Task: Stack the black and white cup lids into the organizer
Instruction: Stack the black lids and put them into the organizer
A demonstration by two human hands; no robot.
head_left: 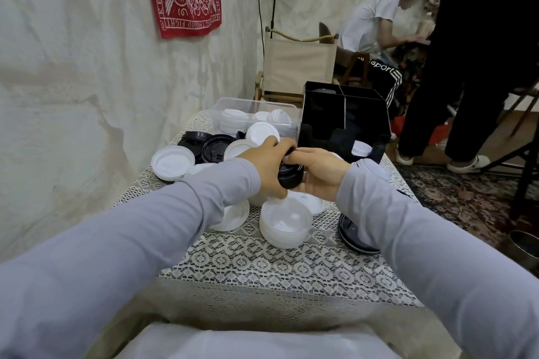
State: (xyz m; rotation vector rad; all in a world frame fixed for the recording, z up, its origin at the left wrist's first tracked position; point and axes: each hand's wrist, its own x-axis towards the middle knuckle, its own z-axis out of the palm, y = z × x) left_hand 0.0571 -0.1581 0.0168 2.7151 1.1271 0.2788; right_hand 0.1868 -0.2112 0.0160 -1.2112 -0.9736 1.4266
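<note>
Black, glossy and round, a short stack of lids (290, 175) sits gripped between the left hand (269, 165) and right hand (319, 173), fingers curled round it. It hangs above white lids (284, 223) on the lace cloth (262, 265), just before the black organizer (344, 119).

Both arms, in grey sleeves (151, 230), extend forward and converge, wrists nearly level. The left hand (269, 167) is turned back-up, with its fingers curled over the top of a black lid stack (290, 177) and its thumb low on the near side. The right hand (320, 173) faces it with the palm inward, gripping the opposite side, and its fingertips touch those of the left hand.
</note>
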